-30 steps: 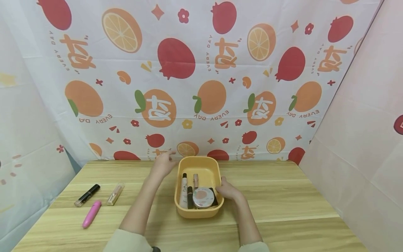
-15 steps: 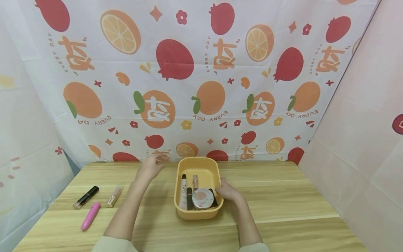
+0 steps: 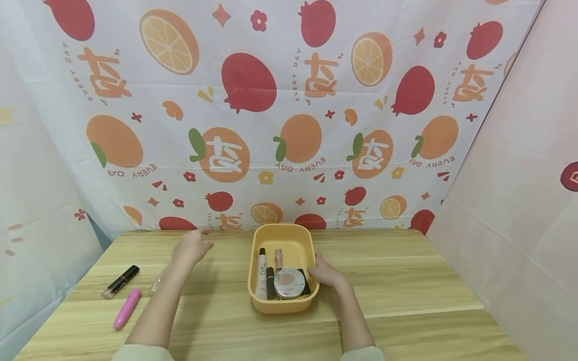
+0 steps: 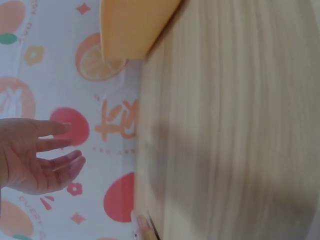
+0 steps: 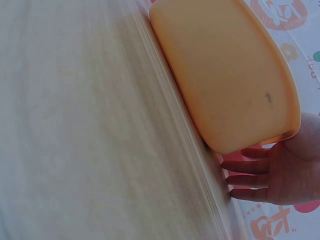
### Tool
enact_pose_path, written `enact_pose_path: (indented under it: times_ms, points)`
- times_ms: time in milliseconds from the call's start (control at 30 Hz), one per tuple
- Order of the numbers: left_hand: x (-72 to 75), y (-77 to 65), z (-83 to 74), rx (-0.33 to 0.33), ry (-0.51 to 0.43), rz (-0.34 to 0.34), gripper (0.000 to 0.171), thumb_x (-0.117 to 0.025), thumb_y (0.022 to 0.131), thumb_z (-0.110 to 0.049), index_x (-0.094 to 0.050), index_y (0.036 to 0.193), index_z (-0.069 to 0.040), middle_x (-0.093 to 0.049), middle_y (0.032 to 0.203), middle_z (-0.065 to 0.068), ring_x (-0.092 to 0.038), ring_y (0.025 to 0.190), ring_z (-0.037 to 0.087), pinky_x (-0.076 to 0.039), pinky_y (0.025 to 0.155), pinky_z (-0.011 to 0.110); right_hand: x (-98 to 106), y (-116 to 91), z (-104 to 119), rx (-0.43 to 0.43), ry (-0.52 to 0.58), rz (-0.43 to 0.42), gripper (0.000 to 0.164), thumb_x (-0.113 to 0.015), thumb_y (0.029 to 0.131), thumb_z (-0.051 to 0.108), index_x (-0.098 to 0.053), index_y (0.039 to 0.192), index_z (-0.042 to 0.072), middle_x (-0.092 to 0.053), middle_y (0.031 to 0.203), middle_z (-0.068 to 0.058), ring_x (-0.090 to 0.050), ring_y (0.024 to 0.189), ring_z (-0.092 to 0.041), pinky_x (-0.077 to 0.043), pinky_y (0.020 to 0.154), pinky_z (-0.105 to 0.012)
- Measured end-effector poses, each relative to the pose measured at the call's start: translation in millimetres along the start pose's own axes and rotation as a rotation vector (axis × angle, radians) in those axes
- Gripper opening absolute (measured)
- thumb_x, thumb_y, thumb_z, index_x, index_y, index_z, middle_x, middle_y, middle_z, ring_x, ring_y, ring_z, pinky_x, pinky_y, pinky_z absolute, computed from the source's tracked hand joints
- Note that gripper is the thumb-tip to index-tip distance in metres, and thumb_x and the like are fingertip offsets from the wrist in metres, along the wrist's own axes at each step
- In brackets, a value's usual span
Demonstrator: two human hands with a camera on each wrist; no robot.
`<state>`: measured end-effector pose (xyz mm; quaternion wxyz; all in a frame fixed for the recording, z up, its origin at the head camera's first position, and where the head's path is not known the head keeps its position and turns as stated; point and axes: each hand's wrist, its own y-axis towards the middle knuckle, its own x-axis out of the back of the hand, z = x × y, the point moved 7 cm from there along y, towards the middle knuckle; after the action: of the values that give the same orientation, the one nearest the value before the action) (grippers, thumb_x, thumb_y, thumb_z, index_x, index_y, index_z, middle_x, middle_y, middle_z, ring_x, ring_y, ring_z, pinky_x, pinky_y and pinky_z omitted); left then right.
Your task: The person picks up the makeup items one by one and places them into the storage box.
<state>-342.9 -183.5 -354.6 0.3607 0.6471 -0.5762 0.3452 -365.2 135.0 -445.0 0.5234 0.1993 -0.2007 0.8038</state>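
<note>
My left hand (image 3: 189, 246) hangs above the left side of the table, holding nothing. In the left wrist view its fingers (image 4: 55, 160) are spread and loosely bent. A clear-and-beige cosmetic tube (image 3: 155, 287) lies partly hidden behind the left forearm. My right hand (image 3: 327, 272) grips the right wall of a yellow plastic box (image 3: 284, 307), thumb over the rim and fingers outside. Inside lie a white tube marked TWG (image 3: 262, 276), a black tube (image 3: 270, 285), a pinkish-gold lipstick (image 3: 278, 258), a round patterned compact (image 3: 289, 283) and a dark flat item.
At the left of the wooden table (image 3: 406, 291) lie a black tube with a clear end (image 3: 121, 282) and a pink tube (image 3: 128, 309). A fruit-print curtain (image 3: 289, 100) rises behind the table's back edge, with pale cloth at both sides.
The left hand has moved left, away from the box, and its forearm now covers part of the clear-and-beige tube. The right hand stays on the box.
</note>
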Motion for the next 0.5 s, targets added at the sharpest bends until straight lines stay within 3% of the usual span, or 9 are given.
enact_pose_path:
  times_ms: [300,500]
  points:
    - [2.1,-4.7,34.0,0.096,0.061,0.066,0.045,-0.056,0.086,-0.012,-0.045,0.123,0.012,-0.044,0.123,0.035,-0.043,0.108,0.052,-0.046,0.072,0.054,0.5,0.1,4.5,0.014,0.018,0.006,0.046,-0.044,0.084,0.002,-0.026,0.123,-0.016,-0.043,0.110,-0.025,-0.048,0.097,-0.033,-0.050,0.075,-0.037]
    - [3.0,-4.0,55.0,0.152,0.074,0.075,0.045,-0.055,0.085,-0.009,-0.043,0.123,0.012,-0.044,0.120,0.037,-0.047,0.099,0.053,-0.048,0.063,0.048,2.1,1.0,5.6,0.017,0.023,-0.003,0.046,-0.044,0.085,0.001,-0.026,0.123,-0.016,-0.042,0.112,-0.026,-0.046,0.101,-0.034,-0.048,0.079,-0.039]
